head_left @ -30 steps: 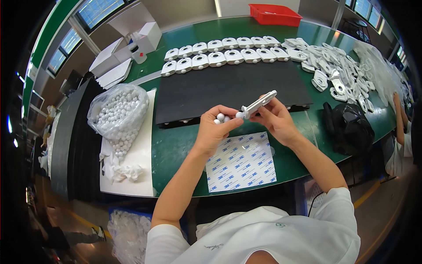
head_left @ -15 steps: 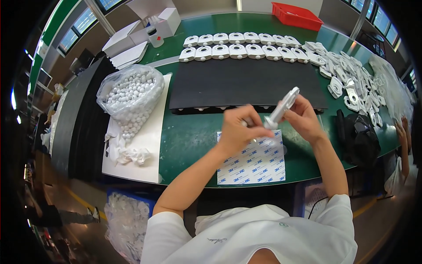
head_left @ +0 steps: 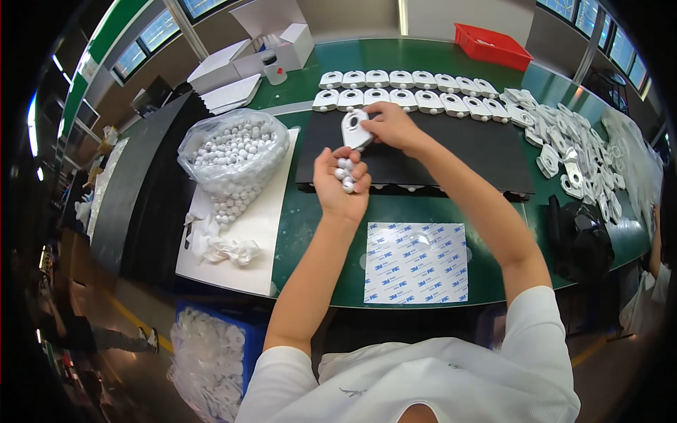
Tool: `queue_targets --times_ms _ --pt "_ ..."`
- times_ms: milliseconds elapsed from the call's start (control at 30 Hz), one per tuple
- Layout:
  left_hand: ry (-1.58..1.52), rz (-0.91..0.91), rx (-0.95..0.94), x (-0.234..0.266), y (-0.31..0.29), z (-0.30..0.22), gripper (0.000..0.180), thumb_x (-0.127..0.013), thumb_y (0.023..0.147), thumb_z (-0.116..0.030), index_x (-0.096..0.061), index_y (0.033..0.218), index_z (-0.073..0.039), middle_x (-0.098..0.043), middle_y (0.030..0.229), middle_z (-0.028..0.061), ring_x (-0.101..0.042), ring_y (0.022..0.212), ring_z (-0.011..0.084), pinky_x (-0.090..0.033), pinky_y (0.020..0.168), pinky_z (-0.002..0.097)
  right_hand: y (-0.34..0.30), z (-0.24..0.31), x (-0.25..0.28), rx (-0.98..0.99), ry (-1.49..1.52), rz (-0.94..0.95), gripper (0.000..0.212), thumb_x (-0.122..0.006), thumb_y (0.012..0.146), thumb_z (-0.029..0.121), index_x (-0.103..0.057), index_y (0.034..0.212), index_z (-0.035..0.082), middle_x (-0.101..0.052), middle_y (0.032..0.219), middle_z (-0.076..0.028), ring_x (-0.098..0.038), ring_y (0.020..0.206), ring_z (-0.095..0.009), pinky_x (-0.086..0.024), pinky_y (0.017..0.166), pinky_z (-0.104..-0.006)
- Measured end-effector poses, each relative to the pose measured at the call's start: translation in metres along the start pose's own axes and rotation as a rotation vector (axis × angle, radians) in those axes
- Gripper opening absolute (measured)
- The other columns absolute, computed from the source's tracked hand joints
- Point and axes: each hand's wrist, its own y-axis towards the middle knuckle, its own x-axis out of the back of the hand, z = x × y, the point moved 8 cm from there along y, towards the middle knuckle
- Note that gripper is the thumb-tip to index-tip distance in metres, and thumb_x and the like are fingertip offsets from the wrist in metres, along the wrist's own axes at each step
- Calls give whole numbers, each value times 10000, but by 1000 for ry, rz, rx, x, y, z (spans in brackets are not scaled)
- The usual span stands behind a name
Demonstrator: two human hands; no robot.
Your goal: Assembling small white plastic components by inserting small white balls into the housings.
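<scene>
Several small white balls (head_left: 345, 174) lie in the cupped palm of my left hand (head_left: 340, 199), its fingers curled around them. Just above those fingers, my right hand (head_left: 396, 128) grips a flat white plastic piece (head_left: 352, 132) with a round hole in it. Both hands are at the left part of a black board (head_left: 451, 155), the piece raised over it. Behind them, two rows of similar white pieces (head_left: 401, 99) line the board's far side. Many have a white ball at their near end.
A clear bag of white balls (head_left: 233, 151) sits on a white board (head_left: 271, 233) at left. Near the front edge lies a printed sheet (head_left: 416, 271). Loose white pieces (head_left: 571, 148) are heaped at right, by a black bag (head_left: 582, 233). A red tray (head_left: 493, 46) stands farther back.
Both hands have moved left and away from me, from above the printed sheet to the black board. The white piece has moved with my right hand. My left palm has turned up, showing the balls.
</scene>
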Motion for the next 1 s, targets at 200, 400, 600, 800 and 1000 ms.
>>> queue_targets --times_ms 200,400,600,800,1000 --pt "-21 17 45 -4 -5 7 171 -432 824 -186 -509 894 -50 -495 766 70 -405 527 136 -287 366 218 51 -4 -57 -138 71 46 400 -688 720 91 -552 1040 -107 -632 779 -131 -610 600 -140 -519 510 -229" --pt "-18 -1 66 -5 -2 15 222 -404 801 -184 -512 938 -46 -496 761 71 -416 523 147 -293 369 226 52 -17 -45 -181 -44 47 382 -701 719 123 -571 995 -106 -633 767 -124 -624 623 -145 -536 523 -242" --pt "57 78 102 -12 -4 15 163 -424 924 -221 -477 1004 -89 -476 759 40 -396 524 106 -281 350 201 2 25 9 168 -125 125 293 -671 723 212 -652 904 -17 -657 836 -133 -637 731 -184 -505 666 -295" --pt "209 68 100 -20 -11 23 237 -507 898 -338 -482 922 -103 -449 646 -2 -388 473 67 -266 341 182 -59 14 192 300 -784 -248 262 -623 730 223 -644 887 14 -632 888 -156 -599 854 -282 -465 759 -369" --pt "204 133 260 -25 -15 46 294 -572 857 -344 -504 925 -66 -412 625 -41 -356 457 27 -243 351 167 -118 -117 400 -99 -1311 -101 499 -564 598 -61 -540 1086 35 -523 1114 -169 -478 1051 -330 -377 911 -369"
